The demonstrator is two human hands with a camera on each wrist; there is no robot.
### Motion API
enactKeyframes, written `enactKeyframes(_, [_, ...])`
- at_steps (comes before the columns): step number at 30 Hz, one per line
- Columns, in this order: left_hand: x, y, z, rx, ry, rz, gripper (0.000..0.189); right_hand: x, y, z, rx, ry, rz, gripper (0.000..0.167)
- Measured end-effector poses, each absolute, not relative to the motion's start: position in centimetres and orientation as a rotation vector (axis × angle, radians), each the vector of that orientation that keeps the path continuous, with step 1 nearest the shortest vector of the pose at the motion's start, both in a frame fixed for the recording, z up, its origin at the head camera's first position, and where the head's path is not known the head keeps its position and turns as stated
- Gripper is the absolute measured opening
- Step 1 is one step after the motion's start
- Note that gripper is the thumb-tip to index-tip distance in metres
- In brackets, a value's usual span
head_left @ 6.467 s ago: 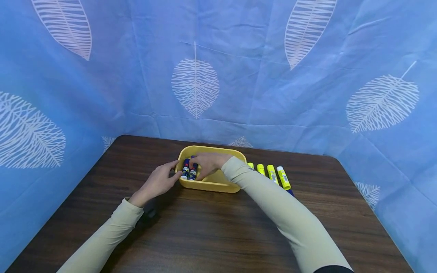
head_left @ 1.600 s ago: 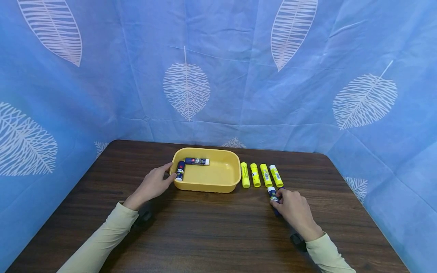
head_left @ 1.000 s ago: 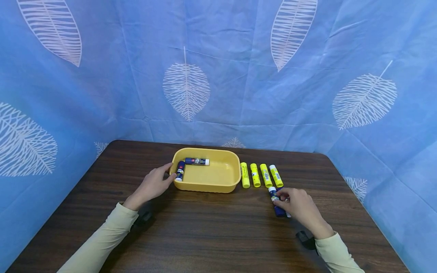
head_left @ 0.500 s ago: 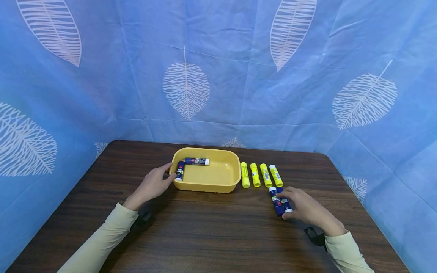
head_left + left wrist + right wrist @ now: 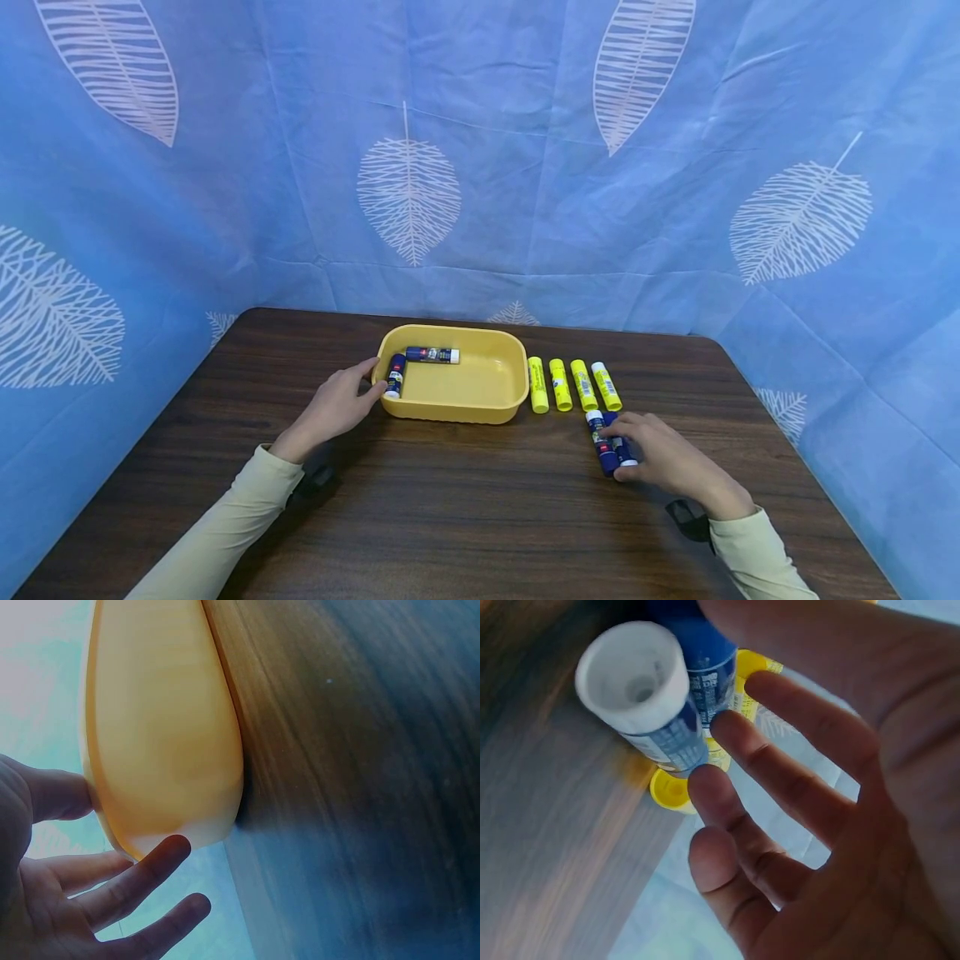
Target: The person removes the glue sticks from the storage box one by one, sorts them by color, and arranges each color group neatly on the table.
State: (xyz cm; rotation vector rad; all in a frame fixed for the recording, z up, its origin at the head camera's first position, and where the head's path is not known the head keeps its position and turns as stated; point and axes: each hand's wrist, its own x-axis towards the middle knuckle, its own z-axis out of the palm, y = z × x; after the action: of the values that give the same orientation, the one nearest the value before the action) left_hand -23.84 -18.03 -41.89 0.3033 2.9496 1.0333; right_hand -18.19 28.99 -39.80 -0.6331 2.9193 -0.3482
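Observation:
My left hand [image 5: 333, 408] touches the left end of a yellow plastic tray [image 5: 450, 414] with thumb and fingers spread; the tray's wall [image 5: 161, 727] is close in the left wrist view. Inside lie two dark blue glue sticks, one upright-lying glue stick [image 5: 396, 375] along the left wall and one crosswise glue stick [image 5: 432, 355]. My right hand [image 5: 667, 454] is at two more blue glue sticks side by side on the table, the left glue stick [image 5: 602, 446] and the right glue stick [image 5: 619, 448]. Its fingers are spread, with the thumb at their near ends.
Several yellow glue sticks stand in a row right of the tray, among them one yellow glue stick [image 5: 538, 385] beside its wall and a white-ended yellow glue stick [image 5: 607, 387]. The dark wooden table [image 5: 450, 517] meets a blue leaf-patterned cloth [image 5: 510, 217] behind.
Earlier my right hand was inside the tray; it is now at the two blue glue sticks on the table. These have shifted slightly left in the last half second. My left hand stays put.

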Motion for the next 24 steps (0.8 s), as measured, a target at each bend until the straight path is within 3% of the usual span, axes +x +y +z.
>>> enactKeyframes(6, [-23.9, -18.1, -42.0, 0.312, 2.954, 1.034, 0.057, -18.1, 28.9, -39.9, -0.634, 2.904, -0.373, 0.048])
enactKeyframes(16, [-24.0, -18.2, -42.1, 0.34, 2.966, 1.034, 0.057, -17.9, 29.3, -38.8, -0.572, 2.911, -0.414, 0.06])
enactKeyframes(24, [-24.1, -18.2, -42.1, 0.344, 2.97, 1.028, 0.056, -18.2, 30.1, -39.0, -0.496, 2.907, -0.426, 0.052])
